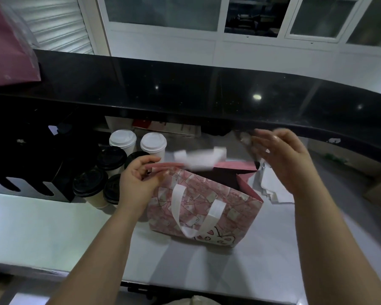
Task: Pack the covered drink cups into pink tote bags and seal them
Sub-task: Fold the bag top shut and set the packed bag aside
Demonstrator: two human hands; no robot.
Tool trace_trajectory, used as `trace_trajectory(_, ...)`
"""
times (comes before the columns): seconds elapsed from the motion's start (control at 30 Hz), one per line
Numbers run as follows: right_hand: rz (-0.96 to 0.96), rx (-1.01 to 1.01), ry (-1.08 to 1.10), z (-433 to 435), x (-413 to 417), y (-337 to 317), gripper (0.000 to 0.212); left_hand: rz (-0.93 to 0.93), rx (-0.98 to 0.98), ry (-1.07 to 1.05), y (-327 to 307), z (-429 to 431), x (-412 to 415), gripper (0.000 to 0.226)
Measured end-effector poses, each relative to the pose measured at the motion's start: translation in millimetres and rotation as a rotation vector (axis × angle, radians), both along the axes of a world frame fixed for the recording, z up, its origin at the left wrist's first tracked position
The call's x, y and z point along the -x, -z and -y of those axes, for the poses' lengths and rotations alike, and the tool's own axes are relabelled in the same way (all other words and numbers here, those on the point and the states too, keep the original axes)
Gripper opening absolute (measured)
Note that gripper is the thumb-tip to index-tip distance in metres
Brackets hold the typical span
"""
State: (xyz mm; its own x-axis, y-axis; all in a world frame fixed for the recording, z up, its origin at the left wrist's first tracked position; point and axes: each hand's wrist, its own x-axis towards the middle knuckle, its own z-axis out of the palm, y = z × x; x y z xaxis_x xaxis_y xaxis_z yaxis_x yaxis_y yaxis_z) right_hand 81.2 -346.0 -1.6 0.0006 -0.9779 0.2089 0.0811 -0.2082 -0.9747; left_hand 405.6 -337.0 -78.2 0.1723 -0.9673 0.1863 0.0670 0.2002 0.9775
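Pinching the top edge of the pink tote bag is the left hand. The right hand hangs above the bag, too blurry to tell its grip.

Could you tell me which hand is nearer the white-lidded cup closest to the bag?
Left. The left hand, pinching the pink tote bag, sits right by the white-lidded cup; the right hand is raised past the bag's opposite end.
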Motion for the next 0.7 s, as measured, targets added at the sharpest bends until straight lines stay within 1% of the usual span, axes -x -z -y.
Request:
trace_trajectory(0.03,0.016,0.02,0.043,-11.5,3.3,9.9,0.009,0.001,0.004,-0.01,0.4,-0.3,1.2,0.04)
trace_trajectory(0.07,-0.013,0.006,0.085,-21.7,5.8,20.8,0.01,0.008,0.01,-0.02,0.7,-0.7,2.3,0.04)
trace_trajectory(0.13,-0.11,-0.077,0.123,-35.2,8.7,41.3,0.016,0.023,0.021,-0.026,0.3,-1.3,3.5,0.039)
trace_trajectory(0.2,-0.147,-0.144,0.135,-39.6,8.0,52.7,0.023,0.041,0.03,-0.02,-0.6,-2.5,4.2,0.039)
trace_trajectory(0.3,-0.161,-0.101,0.147,-36.1,-0.3,53.6,0.036,0.029,0.029,-0.006,-0.3,-3.9,4.1,0.039)
trace_trajectory(0.37,-0.204,-0.076,0.182,-33.6,-10.0,52.5,0.036,0.018,0.033,0.004,-1.2,-5.1,3.8,0.039)
trace_trajectory(0.43,-0.234,-0.047,0.263,-32.4,-19.3,52.5,0.032,0.002,0.043,0.02,-2.2,-5.4,2.0,0.039)
trace_trajectory(0.57,-0.192,-0.02,0.409,-30.6,-31.0,58.0,0.031,-0.01,0.051,0.056,-2.0,-5.0,-3.1,0.04)
trace_trajectory(0.7,-0.078,0.03,0.469,-29.6,-41.3,63.5,0.027,-0.032,0.04,0.073,-0.9,-5.4,-6.4,0.04)
